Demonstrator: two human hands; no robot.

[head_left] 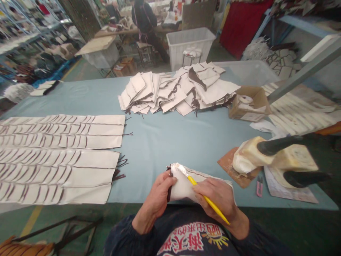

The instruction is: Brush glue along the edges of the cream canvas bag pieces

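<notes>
A cream fabric piece [183, 188] with a dark edge lies near the table's front edge, between my hands. My left hand [158, 192] pinches its left side by the dark edge. In my right hand [217, 199] is a yellow-handled brush [209, 202], its white-coated tip on the upper left corner of the piece. To the right, a brown board [225, 161] lies under glue-stained cream containers [246, 154] with black handles or tubes. Small pink snips [259, 187] lie beside them.
Overlapping cream pieces [93, 142] with dark strips cover the table's left side. A loose pile of cream pieces [181, 92] lies at the back. Behind the right side stand a cardboard box [249, 110] and slanted metal bar [301, 71]. A person sits beyond the table.
</notes>
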